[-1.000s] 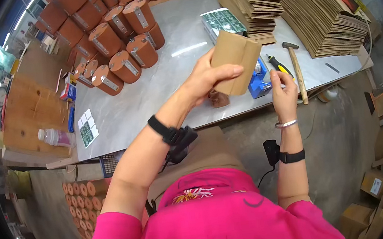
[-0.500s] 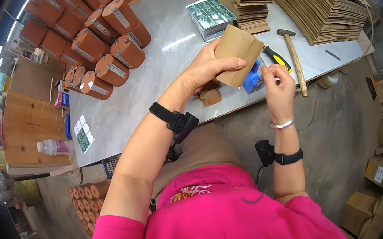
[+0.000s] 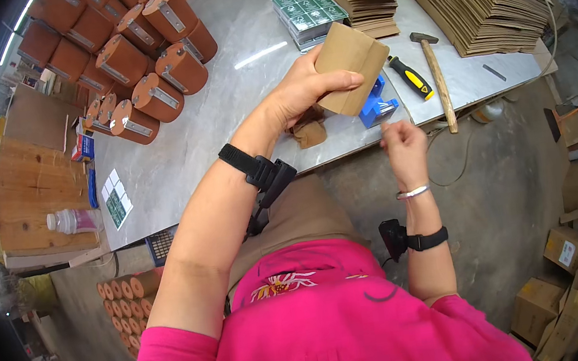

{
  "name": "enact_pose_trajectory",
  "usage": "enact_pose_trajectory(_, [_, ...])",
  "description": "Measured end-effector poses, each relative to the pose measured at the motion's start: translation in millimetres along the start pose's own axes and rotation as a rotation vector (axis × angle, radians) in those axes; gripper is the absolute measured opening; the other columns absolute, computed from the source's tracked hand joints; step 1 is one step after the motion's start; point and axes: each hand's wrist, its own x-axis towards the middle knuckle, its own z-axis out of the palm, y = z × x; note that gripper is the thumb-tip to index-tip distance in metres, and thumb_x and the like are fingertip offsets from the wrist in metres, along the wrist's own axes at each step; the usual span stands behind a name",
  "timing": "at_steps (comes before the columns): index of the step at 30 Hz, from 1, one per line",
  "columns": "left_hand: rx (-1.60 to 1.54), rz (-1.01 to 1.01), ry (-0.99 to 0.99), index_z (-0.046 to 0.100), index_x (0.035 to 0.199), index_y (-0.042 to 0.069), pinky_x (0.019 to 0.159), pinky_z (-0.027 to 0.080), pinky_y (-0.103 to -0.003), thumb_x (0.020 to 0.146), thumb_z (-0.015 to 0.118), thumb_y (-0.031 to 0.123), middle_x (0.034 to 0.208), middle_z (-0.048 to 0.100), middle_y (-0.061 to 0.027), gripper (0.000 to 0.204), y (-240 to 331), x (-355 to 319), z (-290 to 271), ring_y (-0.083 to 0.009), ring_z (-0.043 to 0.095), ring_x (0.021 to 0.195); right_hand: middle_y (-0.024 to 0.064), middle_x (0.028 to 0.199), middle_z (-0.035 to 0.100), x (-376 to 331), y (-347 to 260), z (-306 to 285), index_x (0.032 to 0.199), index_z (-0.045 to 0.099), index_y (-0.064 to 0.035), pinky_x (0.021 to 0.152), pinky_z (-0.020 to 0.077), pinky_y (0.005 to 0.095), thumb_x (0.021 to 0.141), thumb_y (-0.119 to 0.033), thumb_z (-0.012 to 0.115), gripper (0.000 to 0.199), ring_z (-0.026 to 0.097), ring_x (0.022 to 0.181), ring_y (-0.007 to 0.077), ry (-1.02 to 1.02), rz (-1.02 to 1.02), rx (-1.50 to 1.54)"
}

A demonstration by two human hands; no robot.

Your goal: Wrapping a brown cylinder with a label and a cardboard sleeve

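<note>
My left hand [image 3: 302,92] grips a small brown cardboard box [image 3: 354,66], tilted above the table, its thumb pressed along the near side. Just below and right of the box, a blue tape dispenser [image 3: 377,112] sits near the table's front edge, partly hidden by the box. My right hand [image 3: 405,149] is next to the dispenser, over the table edge, with its fingers curled and pinched together. Whatever they hold, if anything, is too small to make out. Under my left wrist lies a brown crumpled piece [image 3: 311,134], partly covered.
A yellow-and-black-handled tool [image 3: 411,79] and a hammer [image 3: 439,81] lie to the right. Behind stand green-and-white label sheets [image 3: 309,10] and stacked flat cardboard [image 3: 458,4]. Reddish-brown cylinders [image 3: 158,95] are piled far left. A partly used label sheet [image 3: 117,198] lies nearer.
My right hand has moved down and slightly left, away from beside the box to the dispenser's near side. The box stays in my left hand; the whole view has shifted a little.
</note>
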Motion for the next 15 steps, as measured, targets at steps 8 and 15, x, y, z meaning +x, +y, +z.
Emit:
enact_pose_trajectory(8, [0.008,0.061,0.078,0.046,0.136,0.000,0.090,0.053,-0.034,0.073,0.086,0.025,0.121,0.061,-0.0124,0.079,-0.7,-21.2,3.4,-0.0193,0.062,0.107,-0.0051,0.065,0.053,-19.6,-77.4,-9.4,0.083,0.058,0.0000,0.051,0.0351,0.0208,0.096,-0.010,0.064,0.017,0.044,0.058,0.0019,-0.170,-0.381,-0.020])
enact_pose_trajectory(15, [0.167,0.093,0.201,0.046,0.130,-0.002,0.083,0.053,-0.032,0.062,0.089,0.027,0.110,0.064,-0.0130,0.085,4.0,-45.4,8.0,-0.0192,0.063,0.098,0.0007,0.065,0.056,-15.8,-135.9,17.5,0.083,0.058,0.0017,0.052,0.0394,0.0238,0.092,-0.006,0.066,0.014,0.048,0.057,0.0061,-0.416,-0.601,-0.132])
